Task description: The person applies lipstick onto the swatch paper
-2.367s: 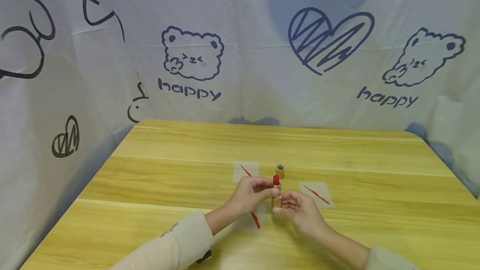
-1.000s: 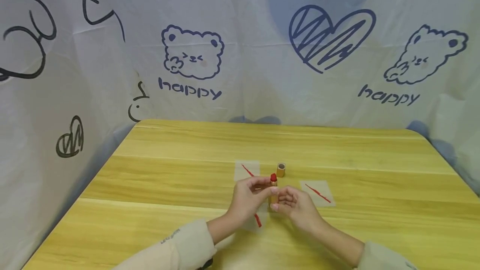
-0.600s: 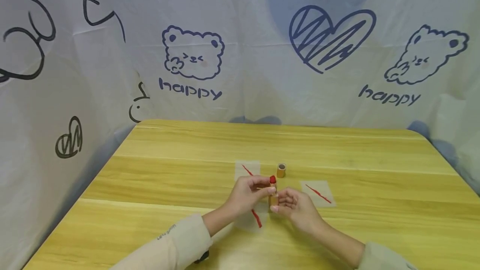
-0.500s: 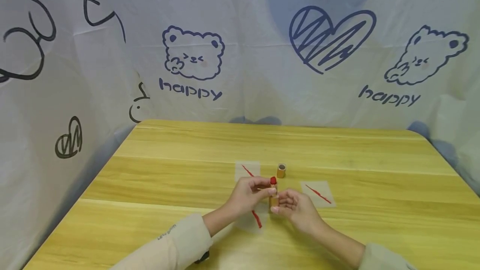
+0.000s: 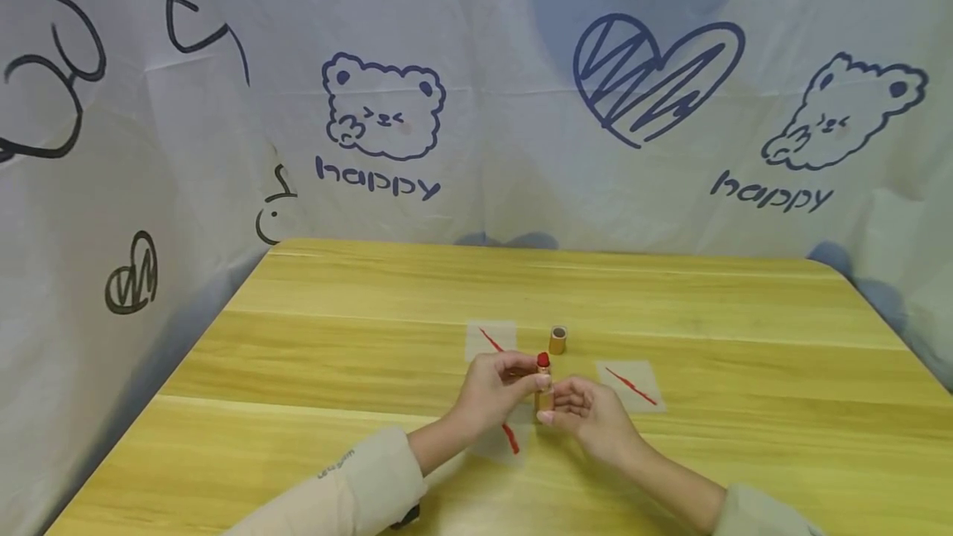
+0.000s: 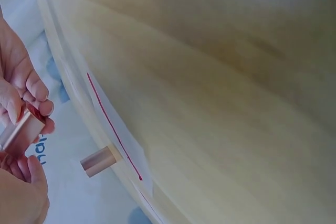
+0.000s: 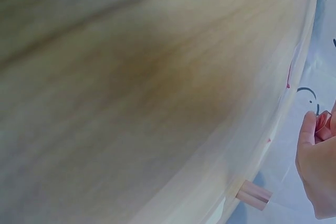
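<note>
A lipstick [image 5: 545,400] in a gold case stands upright between both hands, its red tip [image 5: 543,360] pointing up. My left hand [image 5: 487,391] pinches the upper part of it between thumb and fingers. Lower down, my right hand [image 5: 599,420] grips the gold base with thumb and curled fingers. The case shows as a shiny metallic tube [image 6: 23,134] in the left wrist view. Just beyond the hands, the gold cap [image 5: 558,341] stands on the table with its hollow end up.
Thin pale paper squares lie around the hands, each with a red stroke: one behind left [image 5: 476,341], one at right [image 5: 648,395], one partly under the left hand [image 5: 495,443]. The wooden table [image 5: 335,288] meets a drawn-on cloth backdrop [image 5: 514,155].
Since the oldest frame, both hands and the lipstick have shifted slightly left; the lipstick dips a little from one second ago. Both grips stay the same, and the cap and papers stay put.
</note>
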Demonstrator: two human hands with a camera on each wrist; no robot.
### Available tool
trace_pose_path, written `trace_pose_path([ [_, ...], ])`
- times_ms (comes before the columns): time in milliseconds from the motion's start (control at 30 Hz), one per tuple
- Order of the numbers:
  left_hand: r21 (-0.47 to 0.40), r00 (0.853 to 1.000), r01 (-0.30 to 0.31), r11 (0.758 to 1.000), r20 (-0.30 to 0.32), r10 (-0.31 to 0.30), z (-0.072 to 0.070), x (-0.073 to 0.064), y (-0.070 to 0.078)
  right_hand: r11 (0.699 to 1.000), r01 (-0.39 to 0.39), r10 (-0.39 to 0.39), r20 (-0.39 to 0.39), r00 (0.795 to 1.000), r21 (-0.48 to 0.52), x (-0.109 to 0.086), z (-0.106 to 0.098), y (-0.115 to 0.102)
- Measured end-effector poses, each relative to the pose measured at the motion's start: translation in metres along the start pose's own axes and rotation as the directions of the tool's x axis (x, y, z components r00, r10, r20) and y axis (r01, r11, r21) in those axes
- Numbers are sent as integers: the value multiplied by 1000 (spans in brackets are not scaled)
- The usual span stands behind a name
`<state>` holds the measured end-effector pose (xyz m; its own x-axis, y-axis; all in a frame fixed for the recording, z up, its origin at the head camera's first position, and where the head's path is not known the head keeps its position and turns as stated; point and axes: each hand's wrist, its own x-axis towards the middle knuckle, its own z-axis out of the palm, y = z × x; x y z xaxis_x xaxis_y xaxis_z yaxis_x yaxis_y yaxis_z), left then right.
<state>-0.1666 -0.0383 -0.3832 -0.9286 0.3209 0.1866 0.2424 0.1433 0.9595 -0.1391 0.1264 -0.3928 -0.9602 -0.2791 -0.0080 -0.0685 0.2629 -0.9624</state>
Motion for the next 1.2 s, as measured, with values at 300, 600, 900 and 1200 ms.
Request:
trace_pose_path([
  [300,-11,996,41,999,-75,-42,2,-2,3,1000,-2,2,-10,1000,11,0,1,-1],
  [600,-35,991,69,997,-114,-72,3,-5,8,1000,-7,8,-15,1000,22,0,1,-2],
  [900,-17,986,71,997,-153,-73,7,-5,7,1000,3,-2,-27,1000,15,0,2,0],
  [1200,0,977,75,997,-200,-74,9,-5,4,1000,-6,6,-54,999,9,-1,4,-2],
])
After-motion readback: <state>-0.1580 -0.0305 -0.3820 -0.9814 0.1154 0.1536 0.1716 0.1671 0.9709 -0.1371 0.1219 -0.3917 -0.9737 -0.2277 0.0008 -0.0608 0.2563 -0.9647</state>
